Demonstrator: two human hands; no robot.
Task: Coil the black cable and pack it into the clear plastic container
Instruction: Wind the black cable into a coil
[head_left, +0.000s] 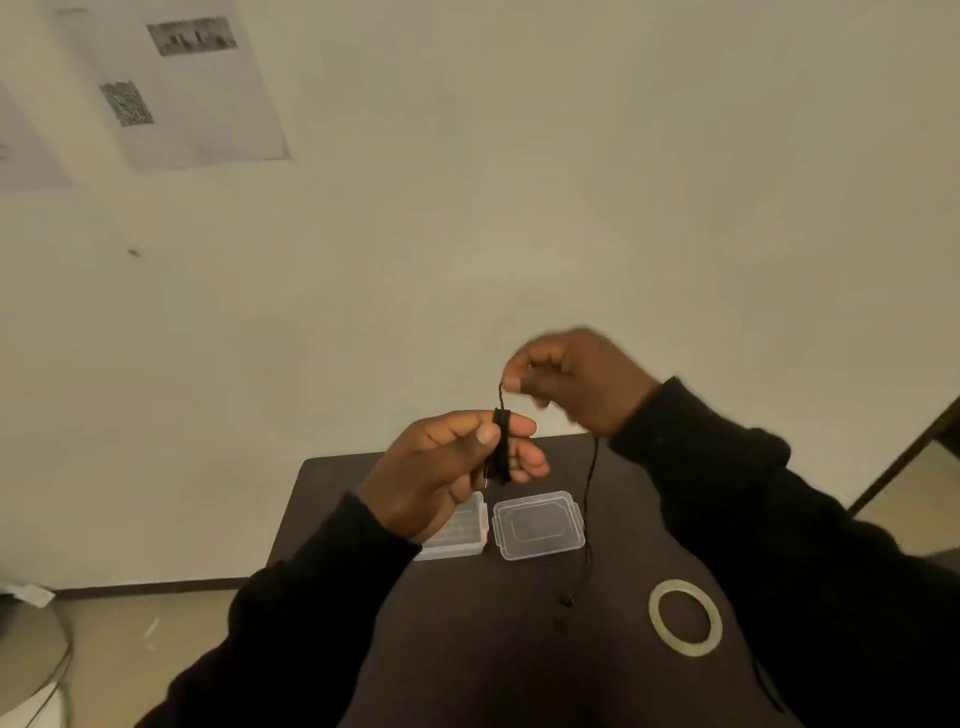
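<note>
Dim, yellowish light, soft and even; right hand (576, 382) smears with motion blur, wall posters (171, 88) look soft, and wide-angle distortion bends the frame edges

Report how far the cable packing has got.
Done: several turns of the black cable sit wound round the left hand fingers. In hand: the right hand pinches the next length. Left: the tail hanging to the table, then packing into the open clear container.
</note>
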